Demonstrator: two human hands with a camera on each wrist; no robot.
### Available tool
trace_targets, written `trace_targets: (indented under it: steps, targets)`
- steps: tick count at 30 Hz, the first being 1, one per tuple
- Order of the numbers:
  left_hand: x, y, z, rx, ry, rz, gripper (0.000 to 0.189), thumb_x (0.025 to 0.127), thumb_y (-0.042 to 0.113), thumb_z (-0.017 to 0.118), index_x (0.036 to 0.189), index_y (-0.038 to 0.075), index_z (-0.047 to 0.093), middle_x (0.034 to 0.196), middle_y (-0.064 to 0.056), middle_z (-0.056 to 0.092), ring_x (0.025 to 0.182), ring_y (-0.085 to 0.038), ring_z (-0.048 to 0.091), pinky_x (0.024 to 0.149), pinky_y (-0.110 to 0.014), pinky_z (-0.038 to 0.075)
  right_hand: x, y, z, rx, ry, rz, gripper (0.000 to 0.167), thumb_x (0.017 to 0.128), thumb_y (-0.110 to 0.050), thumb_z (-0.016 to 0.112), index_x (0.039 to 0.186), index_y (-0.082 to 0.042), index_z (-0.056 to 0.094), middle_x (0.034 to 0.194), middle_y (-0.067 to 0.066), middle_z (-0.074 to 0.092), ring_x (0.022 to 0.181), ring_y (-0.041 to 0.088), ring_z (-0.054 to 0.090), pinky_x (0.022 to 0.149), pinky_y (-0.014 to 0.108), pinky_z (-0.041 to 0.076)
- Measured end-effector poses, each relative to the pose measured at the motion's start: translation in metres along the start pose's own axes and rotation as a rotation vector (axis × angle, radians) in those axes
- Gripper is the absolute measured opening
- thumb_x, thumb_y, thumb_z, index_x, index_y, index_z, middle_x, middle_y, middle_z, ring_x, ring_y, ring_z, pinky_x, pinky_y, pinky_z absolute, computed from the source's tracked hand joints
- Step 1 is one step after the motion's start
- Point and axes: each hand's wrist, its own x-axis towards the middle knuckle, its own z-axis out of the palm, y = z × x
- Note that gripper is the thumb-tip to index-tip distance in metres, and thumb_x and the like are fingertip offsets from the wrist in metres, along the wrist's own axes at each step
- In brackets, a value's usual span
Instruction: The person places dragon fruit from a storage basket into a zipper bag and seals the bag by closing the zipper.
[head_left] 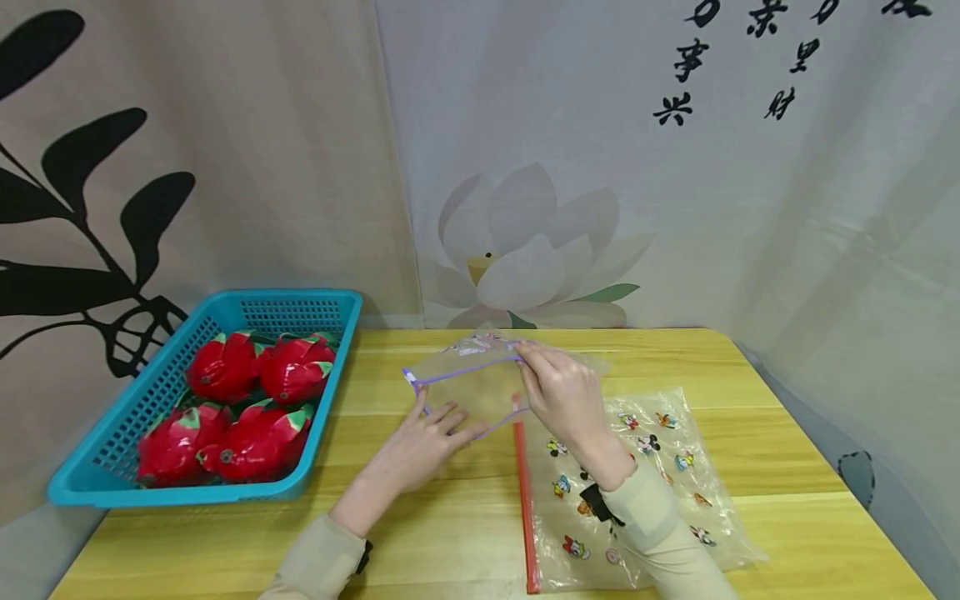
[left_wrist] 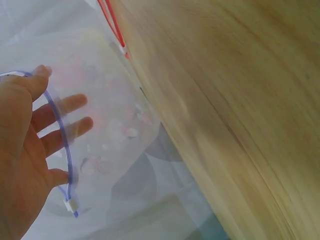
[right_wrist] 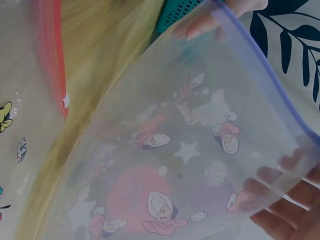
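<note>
Near held pouch (head_left: 474,383), red-zipped bag (head_left: 570,517)

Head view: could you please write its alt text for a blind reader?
A left hand and right hand hold open a purple-edged bag over a table. A red-edged bag lies at right; four red fruits show in a blue basket at left.

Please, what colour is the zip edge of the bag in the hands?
The zip edge is violet-blue, best seen in the right wrist view.
</note>
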Motion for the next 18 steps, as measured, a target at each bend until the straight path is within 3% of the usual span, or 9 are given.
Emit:
trace_targets:
  steps: [11,18]
  targets:
    - [0.000,-0.002,-0.003,0.000,-0.017,-0.003,0.047,0.087,0.027,0.067,0.132,0.028,0.055,0.127,-0.003,0.064,0.119,-0.027,0.060,0.104,-0.062,0.038,0.001,-0.001,0.002,-0.008,-0.003,0.001,0.017,0.087,-0.008,0.062,0.100,-0.005,0.073,0.097,0.010,0.075,0.085,0.026,0.073,0.069,0.036,0.059]
    - [-0.001,-0.004,-0.016,-0.057,-0.009,-0.012,0.040,0.090,0.036,0.061,0.128,0.024,0.058,0.125,-0.005,0.065,0.118,-0.028,0.060,0.104,-0.056,0.041,0.000,0.000,0.003,-0.001,-0.003,-0.001,0.017,0.087,-0.008,0.062,0.100,-0.005,0.073,0.097,0.010,0.075,0.085,0.026,0.073,0.067,0.036,0.059]
